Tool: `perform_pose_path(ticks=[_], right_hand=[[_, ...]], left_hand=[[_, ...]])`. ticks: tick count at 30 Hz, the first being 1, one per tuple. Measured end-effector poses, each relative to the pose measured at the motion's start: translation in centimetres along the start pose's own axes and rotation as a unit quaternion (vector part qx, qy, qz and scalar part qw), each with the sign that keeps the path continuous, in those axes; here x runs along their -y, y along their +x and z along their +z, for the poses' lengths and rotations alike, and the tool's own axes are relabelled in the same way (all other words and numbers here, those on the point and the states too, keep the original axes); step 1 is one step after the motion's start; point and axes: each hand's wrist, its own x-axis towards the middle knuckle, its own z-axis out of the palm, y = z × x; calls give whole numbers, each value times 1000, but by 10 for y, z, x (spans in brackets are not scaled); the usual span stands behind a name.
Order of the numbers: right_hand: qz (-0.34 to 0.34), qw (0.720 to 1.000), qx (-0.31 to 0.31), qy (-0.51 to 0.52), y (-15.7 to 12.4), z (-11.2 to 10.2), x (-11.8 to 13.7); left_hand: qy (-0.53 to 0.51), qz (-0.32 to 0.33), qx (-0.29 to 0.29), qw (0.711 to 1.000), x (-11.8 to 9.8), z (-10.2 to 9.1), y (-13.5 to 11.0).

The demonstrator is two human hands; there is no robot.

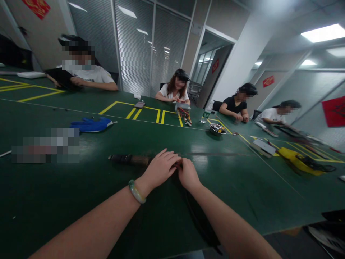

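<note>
A dark, long handheld tool with a metal tip, like an electric screwdriver (132, 159), lies across the green table, tip to the left. My left hand (161, 166) lies over its right part, fingers bent and pressed round it. Close against those fingertips, my right hand (189, 173) is closed in a pinch; what sits inside is hidden. From beneath my right hand a black cable (198, 219) runs down towards the near table edge. A green and white bangle (137, 191) is on my left wrist.
A blue glove (91, 124) lies at the left. Further off are a water bottle (207, 112), a metal bowl of small parts (217, 129), a bundle of wires (184, 116), a white box (262, 148) and a yellow bag (295, 160). Several people sit across the table.
</note>
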Motion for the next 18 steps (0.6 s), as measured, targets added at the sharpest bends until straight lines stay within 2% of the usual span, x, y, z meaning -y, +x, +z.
perform_pose_path(ticks=[4, 6, 9, 11, 14, 16, 18], right_hand=[[24, 1000, 3, -14, 2, -8, -13], [99, 995, 9, -10, 2, -23, -35], [250, 968, 1, -25, -9, -66, -84], [311, 949, -17, -47, -29, -103, -122], [406, 909, -46, -83, -78, -157, -184], [497, 860, -65, -91, -115, -182, -225], [537, 833, -90, -96, -149, -197, -263]], left_hand=[[-38, 43, -2, 998, -6, -11, -2], [-56, 62, 18, 996, -7, -15, -4], [-87, 79, 59, 991, -7, -16, -6], [-106, 83, 86, 987, -6, -13, -7], [-123, 84, 115, 982, -4, -7, -7], [-127, 85, 131, 980, -3, -4, -7], [-128, 84, 142, 978, -2, -3, -7]])
